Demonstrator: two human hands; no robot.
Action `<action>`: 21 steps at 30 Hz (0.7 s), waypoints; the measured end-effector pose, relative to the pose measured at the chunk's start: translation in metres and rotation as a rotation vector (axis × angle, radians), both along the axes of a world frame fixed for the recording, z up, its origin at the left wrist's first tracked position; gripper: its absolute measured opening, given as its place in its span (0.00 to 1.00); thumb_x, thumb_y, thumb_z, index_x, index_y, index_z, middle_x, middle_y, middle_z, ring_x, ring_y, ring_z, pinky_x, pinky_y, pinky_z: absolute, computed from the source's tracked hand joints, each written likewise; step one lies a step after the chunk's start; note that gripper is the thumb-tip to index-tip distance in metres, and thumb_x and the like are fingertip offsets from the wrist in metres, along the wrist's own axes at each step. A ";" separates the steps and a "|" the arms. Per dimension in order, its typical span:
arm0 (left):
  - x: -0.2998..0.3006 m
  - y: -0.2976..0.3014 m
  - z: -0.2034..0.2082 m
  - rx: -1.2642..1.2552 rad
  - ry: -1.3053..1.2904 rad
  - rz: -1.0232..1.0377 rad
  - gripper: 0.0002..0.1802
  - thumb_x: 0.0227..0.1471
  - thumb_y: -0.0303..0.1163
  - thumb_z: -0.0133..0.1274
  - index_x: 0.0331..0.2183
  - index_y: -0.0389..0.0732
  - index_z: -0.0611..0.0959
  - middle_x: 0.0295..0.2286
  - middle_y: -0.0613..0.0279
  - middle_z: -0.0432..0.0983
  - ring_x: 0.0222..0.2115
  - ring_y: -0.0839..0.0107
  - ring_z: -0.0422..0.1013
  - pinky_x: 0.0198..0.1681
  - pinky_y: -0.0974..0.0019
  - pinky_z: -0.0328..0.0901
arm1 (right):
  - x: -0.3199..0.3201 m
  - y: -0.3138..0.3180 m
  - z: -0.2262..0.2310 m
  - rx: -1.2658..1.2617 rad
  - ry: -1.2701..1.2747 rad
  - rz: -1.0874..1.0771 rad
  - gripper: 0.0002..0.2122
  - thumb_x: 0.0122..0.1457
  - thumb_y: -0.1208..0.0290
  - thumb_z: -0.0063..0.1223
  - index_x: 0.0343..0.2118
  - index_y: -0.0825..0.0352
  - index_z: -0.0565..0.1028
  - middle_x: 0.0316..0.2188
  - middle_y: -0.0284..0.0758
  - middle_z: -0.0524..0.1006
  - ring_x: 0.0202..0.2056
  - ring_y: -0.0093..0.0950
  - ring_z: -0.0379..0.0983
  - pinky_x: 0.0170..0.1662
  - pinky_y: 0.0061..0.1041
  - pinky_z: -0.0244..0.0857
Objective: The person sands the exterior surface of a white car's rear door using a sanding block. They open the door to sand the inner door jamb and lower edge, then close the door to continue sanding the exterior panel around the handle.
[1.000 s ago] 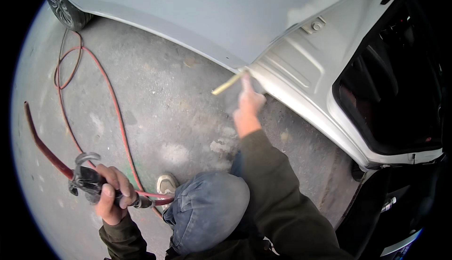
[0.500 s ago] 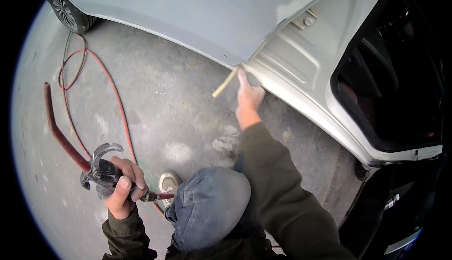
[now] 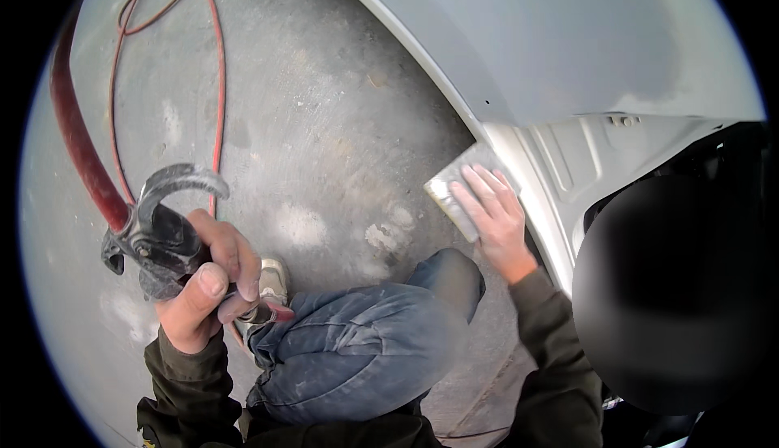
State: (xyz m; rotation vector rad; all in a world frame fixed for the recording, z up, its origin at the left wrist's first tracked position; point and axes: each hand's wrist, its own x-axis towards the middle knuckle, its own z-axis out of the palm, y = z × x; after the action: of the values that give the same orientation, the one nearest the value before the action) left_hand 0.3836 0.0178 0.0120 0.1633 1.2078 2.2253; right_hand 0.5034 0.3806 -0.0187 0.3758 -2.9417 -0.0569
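Observation:
My left hand (image 3: pixel 213 277) is wrapped round an air blow gun (image 3: pixel 166 245) with a dusty black body, a curved lever and a long red nozzle tube (image 3: pixel 81 144) pointing up and away. A short red hose end (image 3: pixel 280 312) comes out below the fingers. At the right, my right hand (image 3: pixel 497 219) presses its fingers on a thin, square, dust-whitened sanding pad (image 3: pixel 458 192). The pad lies against the outer edge of the pale door sill (image 3: pixel 531 176), just below the corner of the grey car panel (image 3: pixel 568 42). Its underside is hidden.
A red air hose (image 3: pixel 219 99) loops over the stained concrete floor (image 3: pixel 308 140) at the left. My bent leg in jeans (image 3: pixel 357 351) and a shoe (image 3: pixel 274 279) are below. A large dark blurred shape (image 3: pixel 673 294) covers part of the car opening.
The view has swung right. The sanding pad has turned from edge-on to showing its broad face, my right hand now over it at the sill. My left hand still grips the blow gun.

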 end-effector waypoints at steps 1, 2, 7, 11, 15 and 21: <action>-0.001 -0.002 -0.001 0.002 -0.022 0.011 0.20 0.50 0.41 0.58 0.28 0.38 0.67 0.20 0.54 0.70 0.11 0.81 0.55 0.14 0.74 0.53 | -0.004 0.010 0.000 0.146 -0.090 0.011 0.22 0.49 0.78 0.51 0.51 0.66 0.73 0.55 0.41 0.70 0.57 0.35 0.66 0.59 0.35 0.60; -0.003 -0.008 -0.003 0.030 -0.030 0.026 0.20 0.50 0.41 0.58 0.28 0.38 0.67 0.20 0.54 0.70 0.11 0.82 0.55 0.14 0.75 0.53 | -0.004 0.029 -0.002 0.294 -0.177 0.020 0.24 0.50 0.78 0.50 0.53 0.65 0.72 0.58 0.42 0.66 0.60 0.36 0.62 0.61 0.37 0.57; -0.016 -0.045 -0.011 0.120 -0.049 0.134 0.21 0.51 0.42 0.59 0.27 0.39 0.67 0.20 0.56 0.71 0.09 0.82 0.55 0.14 0.76 0.56 | 0.010 0.083 -0.021 0.599 -0.368 0.076 0.24 0.57 0.73 0.40 0.58 0.71 0.66 0.64 0.44 0.59 0.66 0.36 0.52 0.66 0.36 0.49; -0.012 -0.058 -0.009 0.116 -0.036 0.147 0.21 0.49 0.42 0.60 0.25 0.37 0.69 0.19 0.54 0.72 0.09 0.81 0.56 0.14 0.76 0.56 | -0.053 0.064 -0.029 0.636 -0.320 0.143 0.24 0.57 0.72 0.40 0.57 0.74 0.65 0.63 0.45 0.60 0.66 0.37 0.52 0.66 0.34 0.50; -0.008 -0.063 -0.005 0.112 -0.101 0.086 0.19 0.47 0.40 0.62 0.25 0.37 0.72 0.20 0.52 0.73 0.11 0.78 0.58 0.15 0.71 0.58 | -0.096 0.035 -0.047 0.530 -0.173 0.059 0.24 0.57 0.74 0.41 0.57 0.75 0.64 0.62 0.48 0.60 0.65 0.40 0.53 0.66 0.37 0.50; -0.016 -0.057 0.002 0.096 -0.177 0.080 0.18 0.49 0.39 0.61 0.26 0.38 0.70 0.22 0.53 0.73 0.13 0.77 0.60 0.18 0.70 0.60 | -0.053 0.046 -0.066 0.485 -0.069 -0.048 0.24 0.58 0.73 0.41 0.58 0.74 0.65 0.61 0.52 0.61 0.64 0.45 0.55 0.64 0.42 0.53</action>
State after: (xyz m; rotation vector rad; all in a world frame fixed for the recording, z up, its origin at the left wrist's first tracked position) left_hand 0.3679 -0.0393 0.0143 -0.0445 1.0294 2.3144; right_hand 0.4506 0.4262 -0.0851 0.3745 -2.9759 -0.7866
